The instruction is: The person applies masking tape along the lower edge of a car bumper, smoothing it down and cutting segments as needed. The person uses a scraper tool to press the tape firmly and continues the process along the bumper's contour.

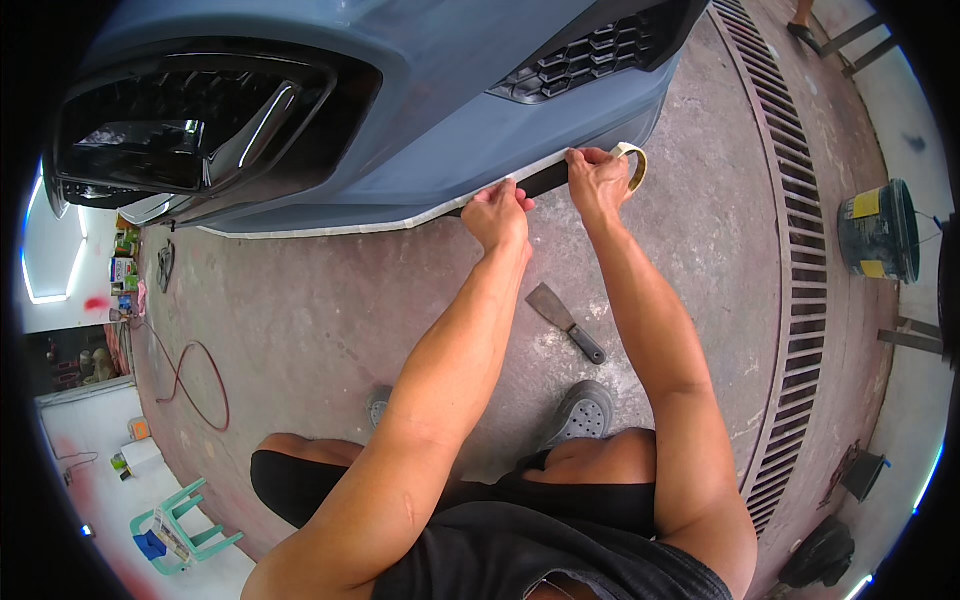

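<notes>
A blue-grey car bumper fills the top of the head view. Pale masking tape runs along its lower edge. My left hand is closed against that edge, its fingertips pressed together on the strip. To its right, my right hand pinches the strip near the bumper's corner. The tape roll hangs at the outer side of my right hand, joined to the strip. Between my forearms, a putty knife with a dark handle lies on the concrete floor.
A slotted drain grate runs down the right side. Beyond it stands a dark bucket. A reddish hose loops on the floor at left, with a green plastic chair below it. Another person's foot shows at top right.
</notes>
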Demonstrator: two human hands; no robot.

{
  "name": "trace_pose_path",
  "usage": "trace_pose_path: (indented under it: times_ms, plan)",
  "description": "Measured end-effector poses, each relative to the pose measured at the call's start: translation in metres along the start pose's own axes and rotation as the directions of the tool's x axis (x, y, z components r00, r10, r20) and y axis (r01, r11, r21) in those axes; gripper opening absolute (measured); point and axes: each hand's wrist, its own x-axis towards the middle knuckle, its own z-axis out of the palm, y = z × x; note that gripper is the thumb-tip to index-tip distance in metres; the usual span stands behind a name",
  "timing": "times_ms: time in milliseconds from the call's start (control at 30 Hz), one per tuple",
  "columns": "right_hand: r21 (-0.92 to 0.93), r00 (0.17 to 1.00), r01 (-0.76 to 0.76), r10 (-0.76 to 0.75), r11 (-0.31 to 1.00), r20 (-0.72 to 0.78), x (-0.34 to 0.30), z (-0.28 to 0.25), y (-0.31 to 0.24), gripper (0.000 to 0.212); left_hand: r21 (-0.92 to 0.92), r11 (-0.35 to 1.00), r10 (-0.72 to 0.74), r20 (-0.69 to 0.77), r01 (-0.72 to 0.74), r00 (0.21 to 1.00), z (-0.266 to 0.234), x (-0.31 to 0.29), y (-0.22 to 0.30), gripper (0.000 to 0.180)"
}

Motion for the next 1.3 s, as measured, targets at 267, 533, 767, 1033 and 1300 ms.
trace_pose_path:
  times_ms: [267,533,767,1033,1300]
  plan:
    - [-0.018,0.999,0.03,-0.03,0.999,-0.02,-0.001,-0.001,-0.001,0.037,0.087,0.994,0.068,-0.004,-0.067,0.998,0.001,0.004,-0.008,0.016]
    - [0.022,0.999,0.038,-0.038,0.999,-0.013,-0.009,-0.004,-0.008,0.032,0.177,0.979,0.115,-0.051,-0.105,0.992,0.005,0.002,-0.009,0.015]
    - [-0.023,0.992,0.109,-0.111,0.994,-0.061,-0.009,-0.004,-0.003,0.032,0.393,0.898,0.242,-0.06,-0.2,0.968,0.008,0.003,-0.016,0.018]
    - [-0.02,0.981,0.162,-0.163,0.987,-0.103,-0.019,-0.008,-0.007,0.028,0.452,0.81,0.43,-0.027,-0.373,0.902,-0.003,0.022,-0.031,0.011]
    - [-0.172,0.678,0.67,-0.689,0.722,-0.256,-0.018,-0.025,0.033,0.035,0.555,0.056,0.668,0.597,-0.83,0.444,-0.055,-0.002,-0.01,0.033]
